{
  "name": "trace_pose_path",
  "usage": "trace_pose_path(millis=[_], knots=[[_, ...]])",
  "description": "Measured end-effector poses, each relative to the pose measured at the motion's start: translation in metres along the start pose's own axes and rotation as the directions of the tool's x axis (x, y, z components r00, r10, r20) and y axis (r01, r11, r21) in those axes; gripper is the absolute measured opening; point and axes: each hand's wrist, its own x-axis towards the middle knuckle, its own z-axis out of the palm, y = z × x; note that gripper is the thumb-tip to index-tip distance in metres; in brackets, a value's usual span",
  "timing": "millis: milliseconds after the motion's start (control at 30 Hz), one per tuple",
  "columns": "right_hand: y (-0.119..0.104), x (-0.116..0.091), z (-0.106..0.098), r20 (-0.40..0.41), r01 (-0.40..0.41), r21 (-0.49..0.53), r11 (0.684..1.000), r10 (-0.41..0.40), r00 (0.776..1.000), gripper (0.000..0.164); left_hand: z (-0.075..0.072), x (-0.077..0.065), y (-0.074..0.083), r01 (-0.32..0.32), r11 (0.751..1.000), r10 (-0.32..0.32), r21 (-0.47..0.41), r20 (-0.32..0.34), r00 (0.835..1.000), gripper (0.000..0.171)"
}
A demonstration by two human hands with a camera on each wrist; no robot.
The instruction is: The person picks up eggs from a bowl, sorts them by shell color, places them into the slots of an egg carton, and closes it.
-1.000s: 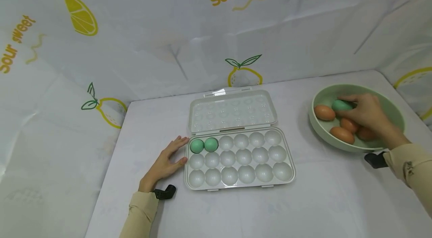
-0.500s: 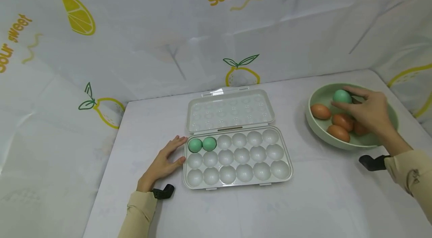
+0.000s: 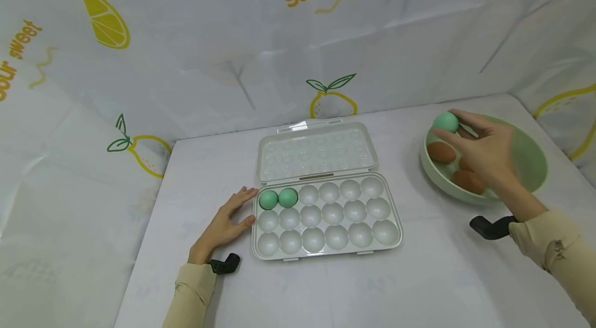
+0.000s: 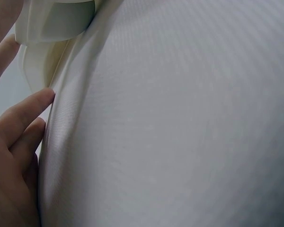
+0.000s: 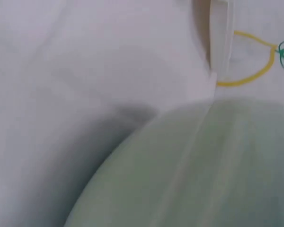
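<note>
— What is the right hand [image 3: 486, 154] doing?
— It is pinching a green egg [image 3: 445, 122] in its fingertips, holding it above the left rim of the bowl [image 3: 531, 160], which is sitting near the table's [image 3: 419, 276] right edge with brown eggs [image 3: 440, 152] inside.
— And the left hand [image 3: 223, 224]?
— It is lying flat, fingers straight and relaxed, touching the left end of the open egg tray [image 3: 326, 217], which is carrying two green eggs [image 3: 278, 198] in its far left corner.

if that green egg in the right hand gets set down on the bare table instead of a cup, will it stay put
Probably not. The green egg is smooth and rounded, so it would likely roll on the flat table. The right hand pinches it only at the fingertips, so it looks light but may slip. The tray cups should hold it.
</note>
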Motion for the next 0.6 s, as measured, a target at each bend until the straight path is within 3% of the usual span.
trace_pose_path(millis=[133, 300, 400, 600], knots=[[-0.003, -0.002, 0.018, 0.01, 0.034, 0.084, 0.996, -0.035, 0.999, 0.048, 0.0, 0.001, 0.0, -0.008, 1.0, 0.008, 0.0, 0.001, 1.0, 0.063], [-0.009, -0.006, 0.036, 0.057, -0.039, -0.028, 0.999, 0.041, 0.998, 0.052, 0.0, 0.001, 0.001, -0.013, 1.0, 0.013, -0.004, 0.002, 1.0, 0.063], [-0.012, -0.009, 0.048, 0.078, -0.041, -0.078, 0.996, 0.047, 0.996, 0.052, 0.0, 0.001, 0.002, -0.013, 1.0, 0.013, -0.004, 0.001, 1.0, 0.063], [-0.01, -0.016, 0.075, 0.115, 0.043, 0.089, 0.995, -0.053, 0.992, 0.048, 0.0, 0.0, 0.001, -0.007, 1.0, 0.007, 0.011, -0.004, 1.0, 0.063]])
